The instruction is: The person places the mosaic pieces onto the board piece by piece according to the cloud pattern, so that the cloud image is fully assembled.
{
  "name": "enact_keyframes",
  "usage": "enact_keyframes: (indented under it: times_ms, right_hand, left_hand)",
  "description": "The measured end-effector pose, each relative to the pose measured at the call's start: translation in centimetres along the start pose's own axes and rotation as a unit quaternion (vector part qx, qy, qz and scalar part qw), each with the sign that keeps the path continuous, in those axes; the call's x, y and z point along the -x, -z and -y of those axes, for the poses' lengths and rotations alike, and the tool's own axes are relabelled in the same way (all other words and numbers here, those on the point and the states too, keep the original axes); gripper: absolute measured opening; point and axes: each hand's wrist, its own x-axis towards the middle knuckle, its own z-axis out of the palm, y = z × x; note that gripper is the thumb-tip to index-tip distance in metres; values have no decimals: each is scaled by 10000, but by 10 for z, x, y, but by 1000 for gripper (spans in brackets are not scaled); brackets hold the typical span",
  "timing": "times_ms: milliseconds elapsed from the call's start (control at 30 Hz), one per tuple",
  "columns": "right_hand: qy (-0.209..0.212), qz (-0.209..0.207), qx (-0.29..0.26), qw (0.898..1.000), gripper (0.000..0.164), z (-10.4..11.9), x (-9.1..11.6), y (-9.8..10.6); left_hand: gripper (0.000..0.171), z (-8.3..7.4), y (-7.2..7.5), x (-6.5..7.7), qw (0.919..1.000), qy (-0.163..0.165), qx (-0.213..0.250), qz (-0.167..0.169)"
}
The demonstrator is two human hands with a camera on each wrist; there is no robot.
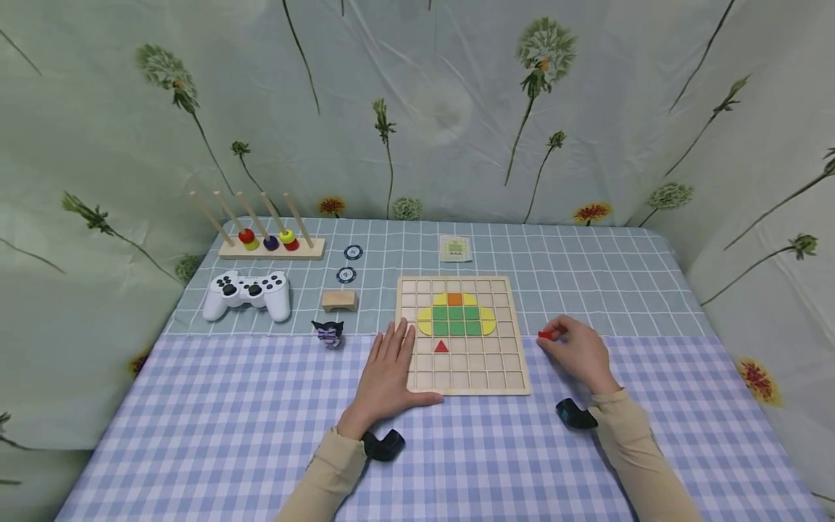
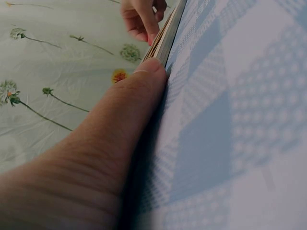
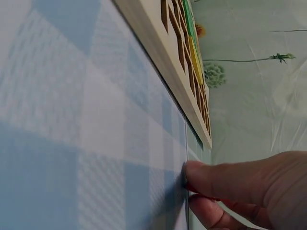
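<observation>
A square wooden grid board (image 1: 483, 380) lies flat in front of me. In its cells sit green square tiles (image 1: 456, 320), yellow rounded tiles (image 1: 487, 320), one orange tile (image 1: 454, 299) and a red triangle tile (image 1: 441, 347). My left hand (image 1: 388, 373) rests with straight, spread fingers on the board's left edge, its thumb (image 2: 139, 88) along the near edge. To the right of the board, my right hand (image 1: 580, 354) pinches a small red tile (image 1: 545, 335) between thumb and fingertips, low over the cloth. Those fingers hide most of the tile in the right wrist view.
Behind the board lies a small pattern card (image 1: 454, 248). At the left stand a peg rack with coloured beads (image 1: 272, 249), a white game controller (image 1: 248, 295), two round chips (image 1: 346, 275), a wooden arch block (image 1: 339, 299) and a small dark figurine (image 1: 329, 333).
</observation>
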Motion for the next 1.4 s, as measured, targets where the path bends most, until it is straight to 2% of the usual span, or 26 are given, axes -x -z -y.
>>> enact_keyframes:
  times_ms: [167,300,500,700,933,1167,1400]
  right_hand:
    - [250,-192,-50,9995,10,8,-2,-7]
    - [237,-232,-244,9992,14,24,-4,-14]
    - [290,189,-674,9971,19,58,-7,-27]
    - [573,666,-861,9924,15,83,-9,-46]
    - [1058,835,-995,9859,8,91,-9,-62]
    - [1089,883,-945,9856,4,94,-8,-66]
    - [1153,747,-649,9884,3,94,-9,-66]
  left_hand:
    - [124,1,-1,-1,10000,-19,-22,-32]
    - [124,1,-1,0,10000,-25,10,-53]
    - [124,1,-1,-1,10000,-32,-8,-68]
    - [124,1,0,-1,10000,26,-1,2]
    - [124,1,0,-1,10000,-9,-43,10]
    - [124,1,0,-1,10000,6,-63,20]
    - [124,0,0,-1,10000,8,-84,30]
